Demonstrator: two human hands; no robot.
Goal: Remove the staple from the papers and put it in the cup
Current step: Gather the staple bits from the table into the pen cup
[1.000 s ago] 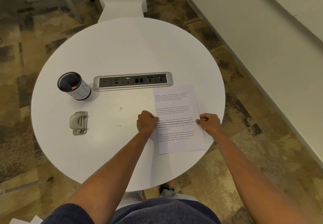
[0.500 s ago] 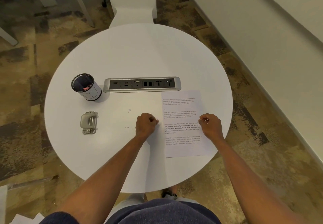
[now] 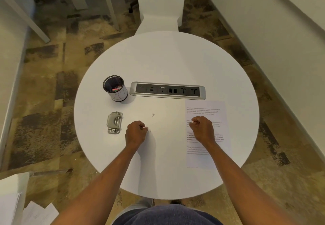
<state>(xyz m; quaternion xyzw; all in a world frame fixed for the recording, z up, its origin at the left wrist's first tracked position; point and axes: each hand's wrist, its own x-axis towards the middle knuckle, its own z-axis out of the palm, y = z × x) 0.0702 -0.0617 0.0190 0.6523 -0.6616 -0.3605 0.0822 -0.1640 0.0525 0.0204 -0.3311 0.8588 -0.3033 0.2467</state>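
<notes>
I have my right hand (image 3: pixel 202 130) clenched over the papers (image 3: pixel 207 135) near the worktop's (image 3: pixel 167 58) right edge, pinning them, while my left hand (image 3: pixel 136 133) hovers clenched, seemingly empty, beside the staple remover (image 3: pixel 114 122), the cup (image 3: pixel 115 88) beyond.

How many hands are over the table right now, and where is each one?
2. The left hand is a closed fist over the bare table, just right of the metal staple remover. The right hand is a closed fist over the papers.
</notes>
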